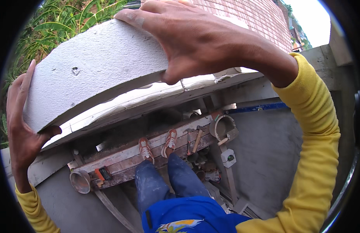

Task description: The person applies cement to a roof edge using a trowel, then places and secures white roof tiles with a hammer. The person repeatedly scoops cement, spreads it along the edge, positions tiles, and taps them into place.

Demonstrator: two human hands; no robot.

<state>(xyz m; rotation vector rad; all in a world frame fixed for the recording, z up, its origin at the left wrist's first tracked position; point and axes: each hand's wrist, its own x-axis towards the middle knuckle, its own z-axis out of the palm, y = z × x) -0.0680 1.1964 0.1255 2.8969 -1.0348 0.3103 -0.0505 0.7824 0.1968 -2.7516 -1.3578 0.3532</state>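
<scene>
Block (pixel 94 66) over the wall (pixel 199 80) | I see left hand (pixel 21 134) and right hand (pixel 187 40) spread wide, gripping its opposite ends, likely for balance | hammers (pixel 197 141) on planks (pixel 122 165) below the wall, presumably for easy reach

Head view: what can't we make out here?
- Head view: far side of the white block, hidden by its near face.
- Head view: some fingers of the right hand, cut off by the top edge.
- Head view: shirt print, cut off by the lower edge.
- Head view: markings on the blue level, too small.
</scene>
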